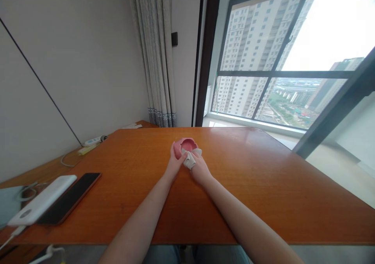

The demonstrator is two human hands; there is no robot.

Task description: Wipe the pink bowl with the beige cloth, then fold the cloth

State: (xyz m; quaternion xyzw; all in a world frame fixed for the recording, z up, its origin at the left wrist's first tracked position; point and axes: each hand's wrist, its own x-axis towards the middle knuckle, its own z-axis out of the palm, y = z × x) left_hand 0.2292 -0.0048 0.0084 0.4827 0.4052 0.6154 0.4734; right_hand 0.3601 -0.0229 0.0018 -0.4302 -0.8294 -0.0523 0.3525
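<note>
The left hand (174, 163) has its fingers curled around a pink bowl (177, 149), inner floor visible, toward the table's (140, 158) far middle; the right hand (200, 169) grips a white cloth (190, 162) at its near rim.

A broad wooden table (249, 185), orange-brown and faintly glossy, spreads across the lower half of the frame. At the lower left I see a dark-screened phone (70, 199) lying flat, with a white power bank (47, 197) right alongside, a white cable (18, 231) plugged into its near end. Whether the pink bowl (187, 144) at centre touches the wood, I can't tell.
</note>
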